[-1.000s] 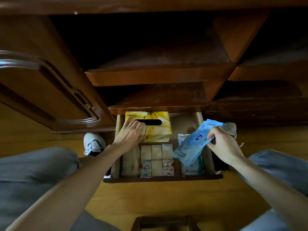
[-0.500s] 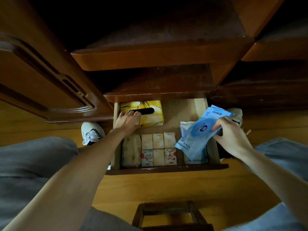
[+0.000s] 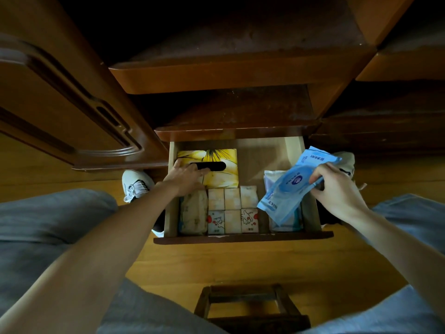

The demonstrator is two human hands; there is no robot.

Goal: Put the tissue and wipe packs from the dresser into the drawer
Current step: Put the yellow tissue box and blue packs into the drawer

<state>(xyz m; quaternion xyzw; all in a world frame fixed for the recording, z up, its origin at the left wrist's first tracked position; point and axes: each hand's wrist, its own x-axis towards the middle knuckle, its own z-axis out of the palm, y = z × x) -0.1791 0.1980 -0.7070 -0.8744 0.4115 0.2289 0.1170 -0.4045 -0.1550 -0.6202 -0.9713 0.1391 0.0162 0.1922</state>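
While the left hand [image 3: 186, 175] is resting flat-ish on the yellow tissue box [image 3: 216, 168] at about 11 o'clock in the open drawer [image 3: 243, 238], fingers laid over its top near the dark slot and not really curled around anything, the right hand [image 3: 337, 189] is pinching the blue wipe pack [image 3: 292, 186] by its far end and dangling it over the 3 o'clock side. Honestly the risk I'm seeing is that the pack is hanging tilted, near end down, half over the drawer's right wall, so if it's let go like that it's probably going to catch the edge or land crooked on the pale wipe packs [image 3: 272, 179] already sitting under it. It's soft and floppy too, so it's likely to slump instead of lying flat. Looks-wise it's a glossy light blue pouch with a round darker blue label in the middle and some print at the top end I can't read. At 6 o'clock the small tissue packs [image 3: 232, 210] are sitting in two tidy rows, with a beige soft pack [image 3: 193, 213] just beside them at 8 o'clock, so that row is looking pretty packed already.
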